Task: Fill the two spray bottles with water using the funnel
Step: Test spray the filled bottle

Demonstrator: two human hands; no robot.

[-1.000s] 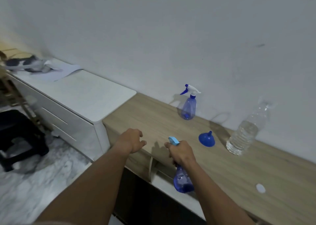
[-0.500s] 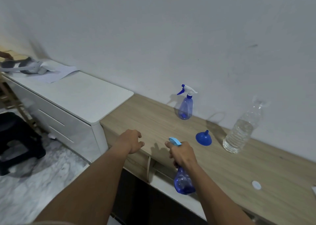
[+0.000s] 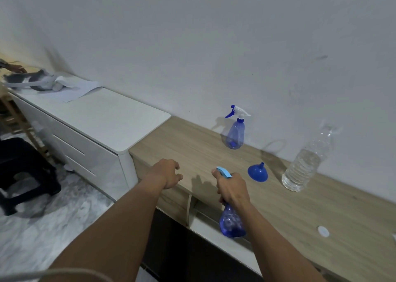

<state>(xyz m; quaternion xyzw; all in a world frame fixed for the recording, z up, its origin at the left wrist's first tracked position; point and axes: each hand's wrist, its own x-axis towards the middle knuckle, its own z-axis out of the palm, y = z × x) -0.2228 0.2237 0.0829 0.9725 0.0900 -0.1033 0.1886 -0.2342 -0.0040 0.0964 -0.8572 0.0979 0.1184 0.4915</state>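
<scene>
Spray bottles are the business here, and there are two of them, but going from the left the first thing is a white cabinet (image 3: 111,118) with some papers (image 3: 75,88) and a grey, blurred object lying at its far end. A black stool (image 3: 25,170) stands on the marbled floor (image 3: 42,228) in front of it. The wooden desk (image 3: 321,217) begins where the cabinet ends. The left hand (image 3: 166,173) hovers over the desk's front corner, its fingers loosely curled and holding nothing. Just to its right, the right hand (image 3: 232,190) has its fingers wrapped around the neck of one spray bottle (image 3: 231,222), which has a light blue head; its blue body hangs below the hand, in front of the desk's edge. The second spray bottle (image 3: 235,131), with a white and blue head, stands upright at the back of the desk close to the wall. A blue funnel (image 3: 257,172) rests wide end down on the desk, spout up, between the two bottles and a little to the right. Further right a clear water bottle (image 3: 304,166), with no cap and partly filled, stands near the wall. A small white cap (image 3: 323,231) lies on the desk nearer the front, well apart from it.
</scene>
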